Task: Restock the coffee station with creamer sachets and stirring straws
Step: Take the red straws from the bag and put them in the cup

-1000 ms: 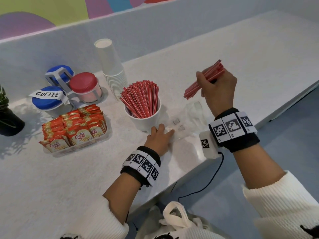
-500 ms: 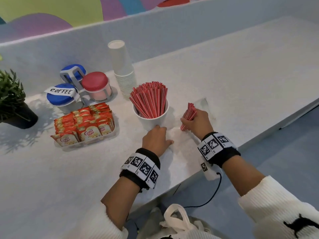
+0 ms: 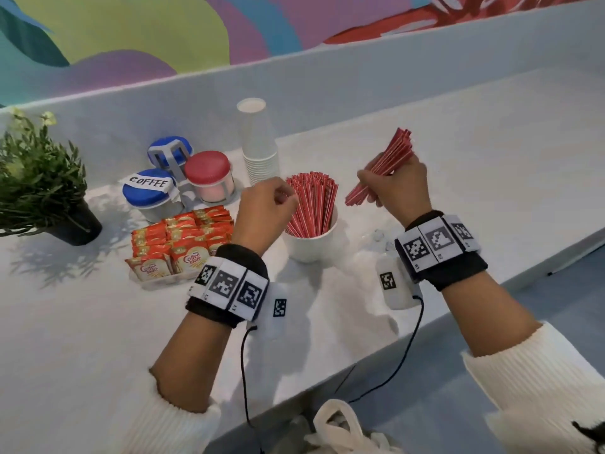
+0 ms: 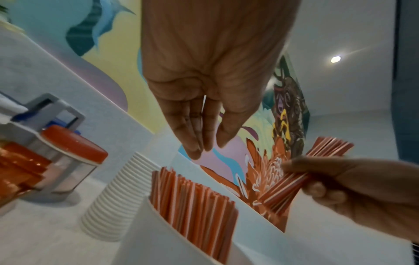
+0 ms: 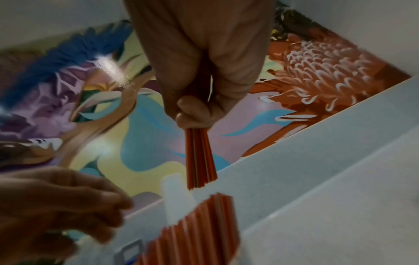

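Observation:
A white cup [image 3: 311, 247] packed with red stirring straws [image 3: 314, 204] stands mid-counter. My right hand [image 3: 393, 188] is raised to the right of the cup and grips a slanted bundle of red straws [image 3: 383, 168]; the bundle's lower end points at the cup. The right wrist view shows the bundle [image 5: 200, 161] fanning out below my curled fingers. My left hand [image 3: 265, 208] hovers at the cup's left rim, fingers relaxed and empty, fingertips close to the straw tops [image 4: 192, 202]. Orange creamer sachets [image 3: 180, 247] fill a clear tray left of the cup.
A tall stack of paper cups [image 3: 258, 142] stands behind the straw cup. Blue-lidded jars [image 3: 147, 194] and a red-lidded jar [image 3: 208, 175] sit at the back left, a potted plant [image 3: 42, 191] further left. Crumpled clear wrapping [image 3: 376, 237] lies right of the cup. A white bag [image 3: 337, 427] hangs below the counter edge.
My right hand dipped to the wrapping beside the cup and has risen again with a straw bundle. My left hand has lifted off the counter to the cup's left rim.

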